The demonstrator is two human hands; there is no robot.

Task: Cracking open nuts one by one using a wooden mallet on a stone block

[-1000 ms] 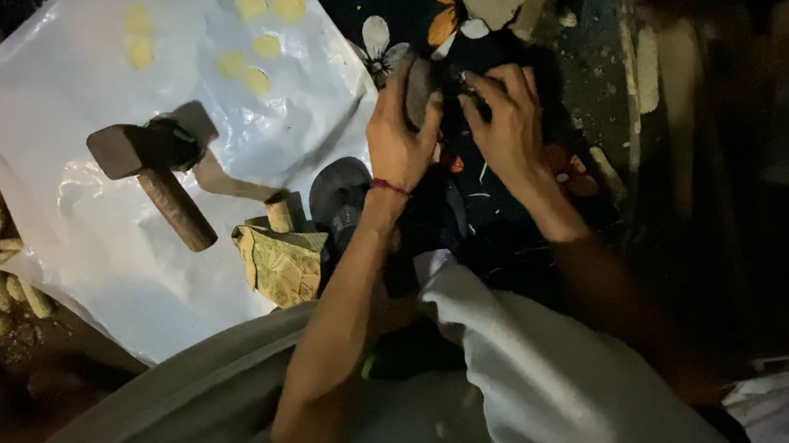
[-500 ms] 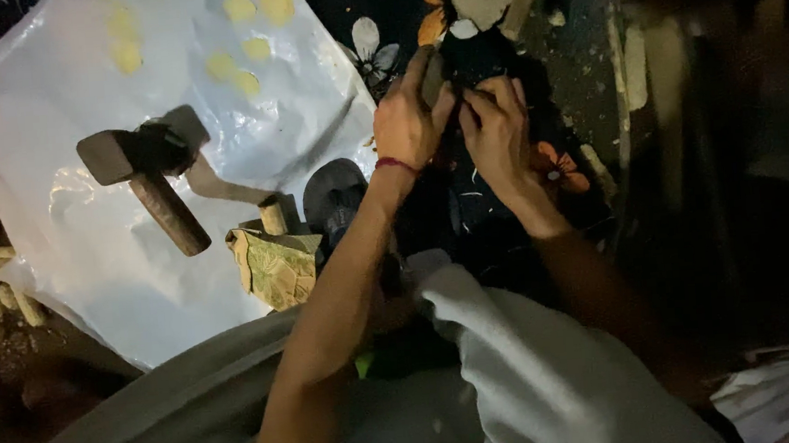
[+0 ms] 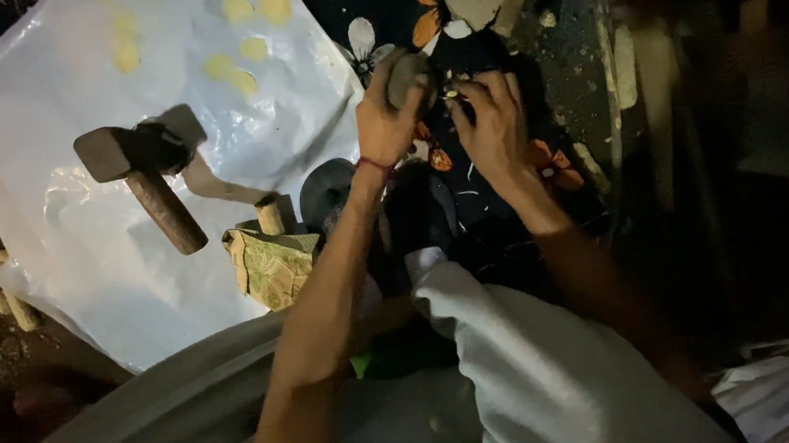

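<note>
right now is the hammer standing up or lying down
Lying down. The hammer rests flat on the white sheet, handle stretched along the sheet toward the person. Neither the left hand nor the right hand touches it.

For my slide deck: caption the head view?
Left hand grips a grey stone; right hand pinches small bits beside it, over flowered dark cloth.

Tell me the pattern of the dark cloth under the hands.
Orange and white flowers on the dark cloth, head view.

Makeshift floor workshop: hammer (image 3: pixel 137 175), plastic sheet (image 3: pixel 91 243)
</note>
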